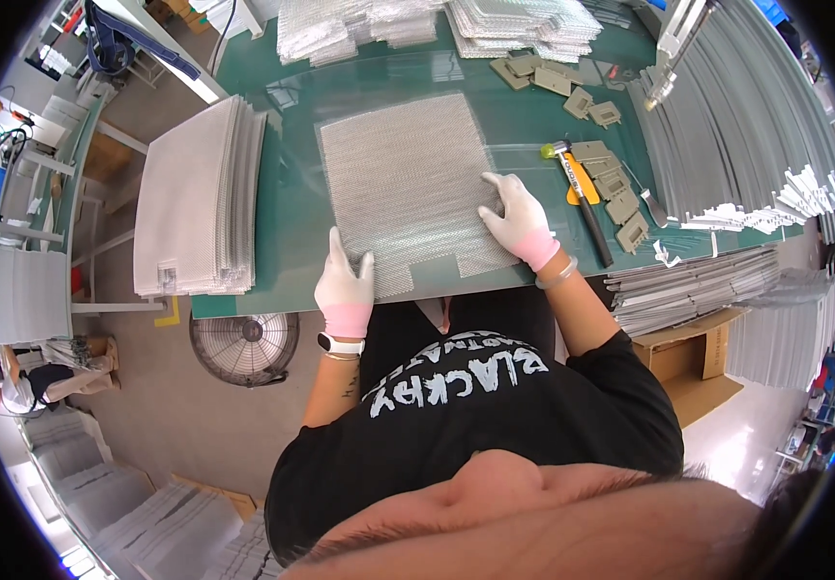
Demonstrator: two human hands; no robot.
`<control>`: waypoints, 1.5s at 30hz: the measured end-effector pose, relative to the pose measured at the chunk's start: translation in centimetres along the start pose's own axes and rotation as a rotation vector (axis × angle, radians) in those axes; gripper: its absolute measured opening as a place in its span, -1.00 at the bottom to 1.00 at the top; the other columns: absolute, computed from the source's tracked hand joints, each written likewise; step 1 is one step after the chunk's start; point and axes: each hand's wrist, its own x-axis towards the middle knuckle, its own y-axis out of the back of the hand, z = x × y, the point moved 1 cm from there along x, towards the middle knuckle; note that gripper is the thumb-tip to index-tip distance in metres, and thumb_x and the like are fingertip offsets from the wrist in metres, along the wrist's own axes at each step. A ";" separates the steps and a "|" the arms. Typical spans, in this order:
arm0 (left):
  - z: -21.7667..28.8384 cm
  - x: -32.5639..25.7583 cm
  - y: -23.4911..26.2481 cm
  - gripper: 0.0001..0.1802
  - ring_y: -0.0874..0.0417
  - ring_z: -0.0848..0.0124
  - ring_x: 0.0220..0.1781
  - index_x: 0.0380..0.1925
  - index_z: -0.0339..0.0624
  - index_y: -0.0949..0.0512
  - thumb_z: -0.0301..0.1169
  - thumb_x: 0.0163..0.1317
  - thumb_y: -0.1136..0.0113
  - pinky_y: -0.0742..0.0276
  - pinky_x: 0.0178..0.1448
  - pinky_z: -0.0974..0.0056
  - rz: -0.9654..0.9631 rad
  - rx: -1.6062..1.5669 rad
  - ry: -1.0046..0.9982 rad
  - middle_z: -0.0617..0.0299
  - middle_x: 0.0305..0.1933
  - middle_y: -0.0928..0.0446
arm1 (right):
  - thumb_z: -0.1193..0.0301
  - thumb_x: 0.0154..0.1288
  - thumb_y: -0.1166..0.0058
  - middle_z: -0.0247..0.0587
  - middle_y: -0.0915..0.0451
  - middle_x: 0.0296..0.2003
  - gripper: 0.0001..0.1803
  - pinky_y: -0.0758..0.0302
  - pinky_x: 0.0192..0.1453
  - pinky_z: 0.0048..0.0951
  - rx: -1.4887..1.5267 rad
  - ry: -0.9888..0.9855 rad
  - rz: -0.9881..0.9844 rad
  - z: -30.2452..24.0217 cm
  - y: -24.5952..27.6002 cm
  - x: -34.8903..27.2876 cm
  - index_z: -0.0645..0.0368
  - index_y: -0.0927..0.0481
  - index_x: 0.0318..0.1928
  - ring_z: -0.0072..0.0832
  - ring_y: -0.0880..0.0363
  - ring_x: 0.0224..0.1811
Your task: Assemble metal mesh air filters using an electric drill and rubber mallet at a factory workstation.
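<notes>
A grey mesh sheet (403, 179) with a rectangular notch in its near edge lies on the green table in front of me. My left hand (345, 282), in a white glove with a pink cuff, holds its near left corner, the thumb on top and the fingers along the side. On the opposite side, my right hand (516, 220), gloved the same way, grips the right edge with thumb and fingers. Its fingertips touch the sheet's surface. What lies under the sheet is hidden.
Stacked mesh sheets (195, 193) stand at the left, with more sheets (524, 24) at the back. To the right are a hammer (586, 208), several beige plastic pieces (615, 184) and a tall stack of grey panels (736, 126). A floor fan (245, 346) sits below the table (287, 227).
</notes>
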 end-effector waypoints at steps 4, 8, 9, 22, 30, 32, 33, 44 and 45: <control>0.0 0.4 0.2 -0.23 -0.65 -0.02 -0.01 0.36 -0.20 -0.22 -0.17 0.21 -0.27 -0.60 -0.02 0.08 -0.042 0.020 0.022 -0.11 0.10 -0.56 | 0.34 0.16 -0.21 0.01 -0.51 -0.05 -0.45 -0.53 0.04 -0.20 -0.053 -0.042 -0.041 -0.1 0.1 0.1 0.12 -0.44 0.18 -0.05 -0.55 -0.04; 0.5 1.2 0.6 -0.22 -0.62 -0.01 0.07 0.35 -0.19 -0.25 -0.14 0.19 -0.28 -0.56 0.07 0.07 -0.131 0.055 0.102 -0.08 0.15 -0.53 | 0.32 0.14 -0.21 -0.02 -0.50 -0.14 -0.47 -0.53 -0.03 -0.24 -0.148 -0.041 0.014 0.0 0.0 0.0 0.09 -0.49 0.16 -0.11 -0.56 -0.18; 0.5 1.5 0.8 -0.22 -0.59 -0.01 0.13 0.34 -0.19 -0.26 -0.13 0.18 -0.29 -0.54 0.13 0.07 -0.176 0.067 0.146 -0.07 0.19 -0.51 | 0.28 0.16 -0.20 0.00 -0.50 -0.13 -0.47 -0.54 -0.01 -0.23 -0.188 -0.054 0.002 -0.4 0.1 0.2 0.06 -0.49 0.17 -0.08 -0.56 -0.15; 0.4 4.0 0.2 -0.28 -0.14 0.03 0.52 0.37 -0.22 -0.24 -0.08 0.29 -0.07 0.07 0.56 -0.12 -0.229 0.340 -0.326 0.05 0.48 -0.21 | -0.14 0.19 -0.11 0.33 -0.57 0.00 -0.28 -0.50 0.15 -0.05 -0.779 -0.114 0.270 7.2 9.4 28.0 0.24 -0.58 0.09 0.07 -0.55 0.10; -0.5 3.7 0.6 -0.28 -0.15 -0.02 0.50 0.35 -0.23 -0.25 -0.04 0.29 -0.07 0.03 0.53 -0.16 -0.228 0.286 -0.323 0.01 0.45 -0.23 | -0.22 0.06 -0.10 0.16 -0.55 0.13 -0.18 -0.42 0.28 -0.09 -0.388 -0.597 0.112 8.7 9.7 33.9 0.22 -0.61 0.10 -0.01 -0.51 0.22; -0.5 4.0 0.8 -0.28 -0.15 -0.03 0.50 0.35 -0.23 -0.25 -0.05 0.29 -0.07 0.03 0.53 -0.16 -0.228 0.292 -0.321 0.00 0.45 -0.23 | -0.21 0.06 -0.10 0.13 -0.53 0.17 -0.17 -0.41 0.29 -0.07 -0.367 -0.554 -0.065 8.1 10.1 34.6 0.20 -0.57 0.16 -0.01 -0.49 0.25; -0.4 4.1 0.9 -0.28 -0.15 -0.03 0.50 0.35 -0.23 -0.26 -0.05 0.29 -0.07 0.03 0.53 -0.16 -0.234 0.294 -0.327 0.00 0.45 -0.23 | -0.19 0.06 -0.12 0.14 -0.50 0.20 -0.15 -0.41 0.29 -0.07 -0.384 -0.534 -0.057 7.6 10.0 34.9 0.18 -0.51 0.21 0.00 -0.47 0.26; -1.1 4.3 0.6 -0.28 -0.14 -0.08 0.50 0.34 -0.26 -0.26 -0.05 0.29 -0.05 0.08 0.55 -0.16 -0.238 0.230 -0.347 -0.04 0.48 -0.19 | -0.16 0.00 -0.22 0.12 -0.48 0.23 -0.08 -0.38 0.35 -0.08 -0.403 -0.599 0.140 5.9 9.8 35.9 0.13 -0.41 0.29 0.01 -0.45 0.29; -1.2 4.1 0.8 -0.28 -0.14 -0.08 0.50 0.34 -0.26 -0.26 -0.05 0.29 -0.05 0.08 0.55 -0.16 -0.229 0.231 -0.340 -0.04 0.48 -0.19 | -0.15 0.00 -0.21 0.13 -0.46 0.25 -0.08 -0.37 0.36 -0.09 -0.334 -0.641 0.229 3.0 10.8 34.6 0.13 -0.41 0.30 0.02 -0.43 0.30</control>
